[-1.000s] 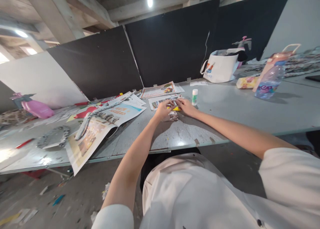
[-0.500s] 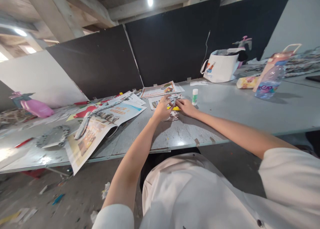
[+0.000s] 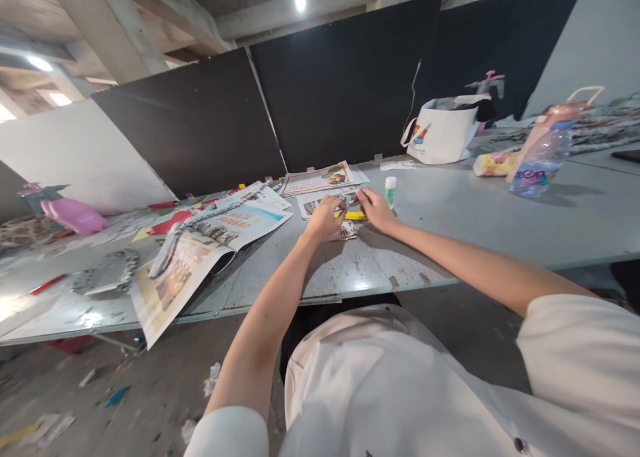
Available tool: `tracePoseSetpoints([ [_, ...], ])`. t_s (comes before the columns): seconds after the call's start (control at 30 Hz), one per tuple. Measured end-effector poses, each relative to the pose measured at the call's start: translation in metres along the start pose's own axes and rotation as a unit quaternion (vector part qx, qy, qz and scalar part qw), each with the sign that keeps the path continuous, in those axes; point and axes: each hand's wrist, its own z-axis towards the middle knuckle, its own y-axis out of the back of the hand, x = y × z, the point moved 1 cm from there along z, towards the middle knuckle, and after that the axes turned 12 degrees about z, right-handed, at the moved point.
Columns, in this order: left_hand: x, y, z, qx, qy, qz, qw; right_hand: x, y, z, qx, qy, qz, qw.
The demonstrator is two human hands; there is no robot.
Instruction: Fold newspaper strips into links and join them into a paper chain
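Over a small stack of printed paper, my left hand [image 3: 325,218] pinches a small greyish piece of paper [image 3: 350,202], its fingers curled. My right hand [image 3: 376,210] is closed at the other side of that piece, thumb and fingertips together. What lies inside the fingertips is too small to see clearly. Below the hands is a long yellow object [image 3: 356,216], partly covered by my left fingers. Under it a scrap of newspaper [image 3: 347,230] with dark characters shows on the table. A white and green glue stick [image 3: 390,192] stands upright just beyond my right hand.
Newspaper sheets [image 3: 255,220] spread to the left, one hanging over the table edge [image 3: 280,305]. A braided grey ring [image 3: 107,274], a red pen [image 3: 47,284] and a pink spray bottle [image 3: 75,216] lie farther left. A white bag [image 3: 443,134] and a water bottle [image 3: 540,164] stand right.
My right hand has drawn slightly back and its fingers have lifted, widening the gap between my hands. More of the yellow object shows. My left hand has barely moved.
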Motion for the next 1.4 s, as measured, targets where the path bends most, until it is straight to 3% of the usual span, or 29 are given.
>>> tracePoseSetpoints([
  [0.17,-0.002,0.001,-0.001,0.018,-0.006,-0.003,1.0,0.013,-0.002,-0.005,0.012,0.008,0.07,0.997],
  [0.33,0.001,-0.001,-0.002,0.024,-0.01,-0.01,1.0,0.015,-0.004,-0.009,0.055,0.0,0.049,0.997],
  [0.63,0.004,-0.009,-0.003,-0.022,-0.045,-0.066,0.997,0.007,-0.003,-0.009,0.074,-0.001,0.046,0.996],
  [0.77,0.003,-0.011,-0.004,-0.012,-0.056,-0.103,0.993,0.006,-0.003,-0.009,0.088,0.008,0.027,0.996],
  [1.13,0.004,-0.01,-0.002,0.021,0.026,-0.113,0.993,0.009,-0.003,-0.008,0.081,-0.005,0.001,0.997],
  [1.4,0.002,-0.009,-0.004,0.028,0.007,-0.172,0.985,0.009,-0.002,-0.008,0.074,-0.013,-0.006,0.997],
])
